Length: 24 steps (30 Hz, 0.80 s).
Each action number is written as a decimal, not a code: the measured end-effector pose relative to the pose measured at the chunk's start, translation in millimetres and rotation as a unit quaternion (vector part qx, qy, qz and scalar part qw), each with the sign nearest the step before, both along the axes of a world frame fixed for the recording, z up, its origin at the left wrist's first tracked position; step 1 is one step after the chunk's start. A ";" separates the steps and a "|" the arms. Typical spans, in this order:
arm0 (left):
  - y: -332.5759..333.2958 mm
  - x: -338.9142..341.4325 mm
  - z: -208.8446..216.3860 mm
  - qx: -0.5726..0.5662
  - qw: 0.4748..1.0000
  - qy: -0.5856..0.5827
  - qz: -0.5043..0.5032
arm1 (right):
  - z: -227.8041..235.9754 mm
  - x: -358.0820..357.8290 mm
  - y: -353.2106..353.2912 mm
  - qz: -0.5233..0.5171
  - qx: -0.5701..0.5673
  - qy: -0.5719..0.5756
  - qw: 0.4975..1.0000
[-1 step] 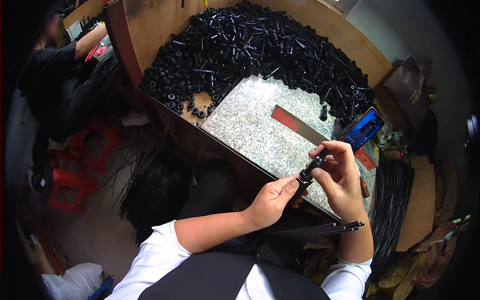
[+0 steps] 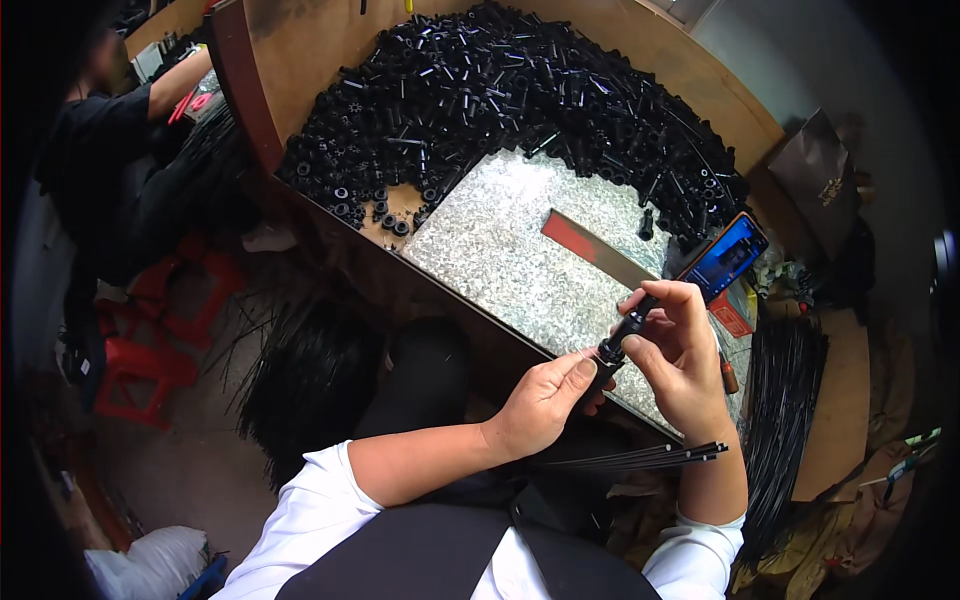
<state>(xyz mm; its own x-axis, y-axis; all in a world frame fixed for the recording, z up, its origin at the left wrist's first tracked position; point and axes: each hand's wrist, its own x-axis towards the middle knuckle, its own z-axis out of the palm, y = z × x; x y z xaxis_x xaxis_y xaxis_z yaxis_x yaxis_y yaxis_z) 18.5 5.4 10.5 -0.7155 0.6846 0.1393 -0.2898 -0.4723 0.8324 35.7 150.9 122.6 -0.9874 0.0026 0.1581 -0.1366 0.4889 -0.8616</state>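
Above the near edge of the bench, my two hands meet on a black tubular part [image 2: 626,328] held at a slant. My left hand [image 2: 543,408] is closed round its lower end, thumb on top. My right hand [image 2: 684,362] pinches the upper section between thumb and fingers. A thin pale strand shows by the left thumb; I cannot make out what it is. Several thin black rods [image 2: 680,455] lie across, just below my right wrist. Beyond the hands, a flat bar [image 2: 597,248], partly red, rests on the speckled bench top [image 2: 500,240].
A big heap of black tubular parts [image 2: 520,85] lines the back of the bench against a wooden wall [image 2: 310,60]. At right are a lit phone [image 2: 725,255], a red box [image 2: 735,312] and bundled black rods [image 2: 785,410]. Left are red stools [image 2: 140,370] and another person [image 2: 100,150].
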 end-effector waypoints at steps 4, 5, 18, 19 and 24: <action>-0.3 1.2 1.8 -0.005 1.000 -0.009 0.008 | 0.6 -6.8 5.4 0.044 -0.024 -0.026 0.998; -0.2 1.0 2.3 -0.003 1.000 -0.008 0.008 | -0.2 -7.7 8.1 0.059 -0.031 -0.027 0.997; -0.4 -0.1 5.5 -0.022 1.000 -0.020 0.004 | 5.9 -7.7 2.9 0.015 0.037 -0.054 0.998; -0.4 0.5 6.0 -0.025 0.999 -0.025 0.010 | 6.3 -7.6 1.6 0.023 0.051 -0.042 0.998; -0.8 -1.4 7.2 -0.023 1.000 -0.014 0.001 | -3.8 -9.7 12.3 0.068 -0.033 -0.044 0.996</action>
